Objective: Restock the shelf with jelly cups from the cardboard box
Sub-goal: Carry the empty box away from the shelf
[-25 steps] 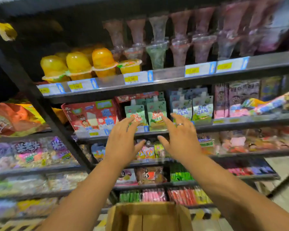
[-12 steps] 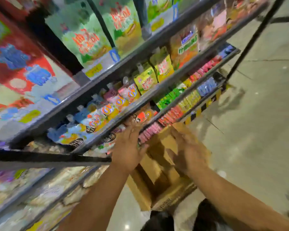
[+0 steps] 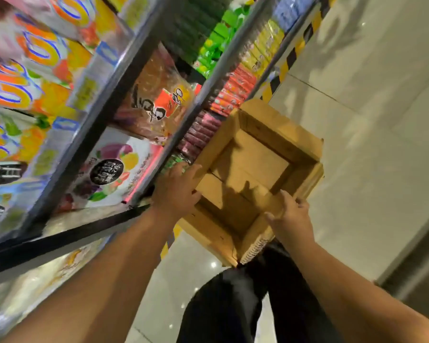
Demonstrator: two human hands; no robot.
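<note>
The cardboard box [image 3: 248, 154] stands open on the floor beside the shelf unit [image 3: 119, 90], and I look straight down into it. Its inside shows only bare cardboard. My left hand [image 3: 176, 189] holds the box's left wall, thumb on the inner side and fingers along the outside. My right hand [image 3: 292, 216] grips the near-right flap between thumb and fingers. No jelly cups are in view.
Packed snack bags and candy packs fill the lower shelves on the left, blurred by motion. Yellow-black hazard tape [image 3: 282, 68] runs along the shelf base. Pale floor tiles [image 3: 357, 120] spread to the right. My dark trousers [image 3: 233, 300] are below the box.
My view swung down from the upper shelves to the floor. Both hands dropped from shelf height to the box and now hold its sides.
</note>
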